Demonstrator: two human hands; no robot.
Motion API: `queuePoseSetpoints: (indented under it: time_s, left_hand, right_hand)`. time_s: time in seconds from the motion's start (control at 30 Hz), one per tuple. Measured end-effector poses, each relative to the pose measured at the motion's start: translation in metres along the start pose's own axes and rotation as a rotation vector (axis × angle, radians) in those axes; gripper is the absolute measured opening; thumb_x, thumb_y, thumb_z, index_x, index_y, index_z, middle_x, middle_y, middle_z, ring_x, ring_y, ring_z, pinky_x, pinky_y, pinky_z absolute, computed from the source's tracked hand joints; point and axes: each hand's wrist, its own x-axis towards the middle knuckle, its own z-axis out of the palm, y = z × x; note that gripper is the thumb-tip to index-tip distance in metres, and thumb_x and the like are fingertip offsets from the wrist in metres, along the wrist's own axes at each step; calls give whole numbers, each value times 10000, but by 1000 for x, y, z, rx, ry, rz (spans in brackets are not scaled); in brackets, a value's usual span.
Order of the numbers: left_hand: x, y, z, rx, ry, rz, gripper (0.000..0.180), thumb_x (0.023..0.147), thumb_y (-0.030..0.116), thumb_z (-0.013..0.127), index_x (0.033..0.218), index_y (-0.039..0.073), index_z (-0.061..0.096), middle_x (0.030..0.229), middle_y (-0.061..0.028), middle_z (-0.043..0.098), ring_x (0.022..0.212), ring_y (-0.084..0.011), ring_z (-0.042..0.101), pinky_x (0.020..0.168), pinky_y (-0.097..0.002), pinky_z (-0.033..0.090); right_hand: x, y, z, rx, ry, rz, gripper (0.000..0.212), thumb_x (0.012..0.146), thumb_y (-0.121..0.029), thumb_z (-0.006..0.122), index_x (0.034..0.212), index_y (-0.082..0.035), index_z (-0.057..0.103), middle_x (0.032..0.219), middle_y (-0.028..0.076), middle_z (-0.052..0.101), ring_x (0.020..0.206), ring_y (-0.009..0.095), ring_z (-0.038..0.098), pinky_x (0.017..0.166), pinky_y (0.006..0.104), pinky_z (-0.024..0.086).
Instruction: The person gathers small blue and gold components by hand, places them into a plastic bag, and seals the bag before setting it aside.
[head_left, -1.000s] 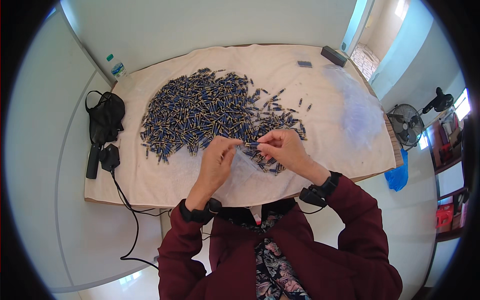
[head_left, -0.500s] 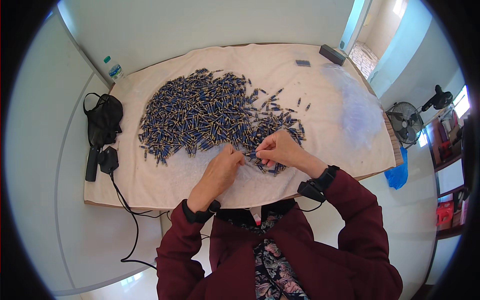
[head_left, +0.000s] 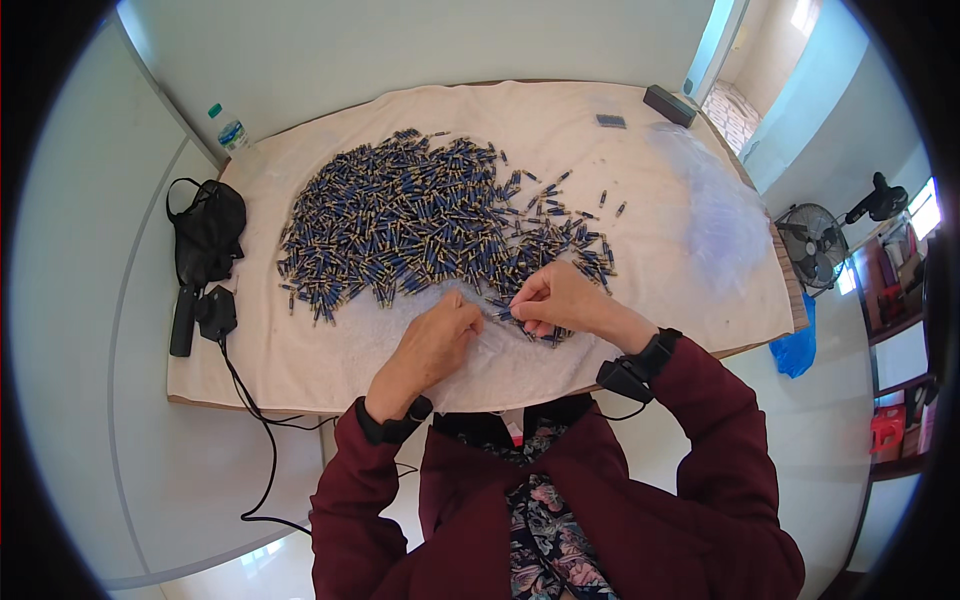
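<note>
Small blue, gold-ended cylinders heap at ten o'clock from the right hand, its thumb and forefinger pinched; I cannot tell whether they grip one. The left hand, at eight o'clock from it, curls beside clear, crinkled plastic film, its hold hidden. Best use light fingertips, keeping film untangled.
</note>
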Motion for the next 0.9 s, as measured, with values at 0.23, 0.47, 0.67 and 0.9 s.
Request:
queuePoseSetpoints:
  time_s: [0.23, 0.47, 0.67, 0.9]
  left_hand:
    - [0, 2, -1, -92, 37, 38, 94, 782, -21, 560, 854, 38, 561, 838, -126, 529, 792, -332, 558, 672, -380, 452]
    - [-2, 6, 12, -53, 88, 104, 94, 774, -36, 574, 840, 24, 546, 826, -128, 530, 749, -327, 554, 636, -365, 445]
    - [-4, 8, 13, -105, 131, 137, 111, 773, -46, 589, 848, 28, 555, 825, -130, 536, 738, -323, 561, 641, -345, 455]
    - [-14, -17, 14, -477, 105, -75, 188, 804, -81, 578, 938, 46, 551, 813, -10, 524, 701, -119, 524, 643, -233, 433]
  right_hand:
    - [4, -5, 8, -69, -66, -24, 149, 776, -91, 646, 788, 53, 682, 642, 79, 656, 549, 103, 628, 514, 229, 509]
    - [12, 0, 21, -344, -101, -249, 143, 770, -81, 680, 829, 48, 678, 670, 122, 669, 577, 129, 641, 552, 264, 508]
    - [16, 18, 39, -404, 103, -508, 163, 742, -107, 699, 840, 19, 665, 728, 161, 667, 636, 194, 665, 598, 301, 509]
    - [15, 16, 54, -599, 230, -524, 161, 731, -125, 694, 809, -25, 595, 704, 136, 647, 665, 302, 647, 612, 372, 509]
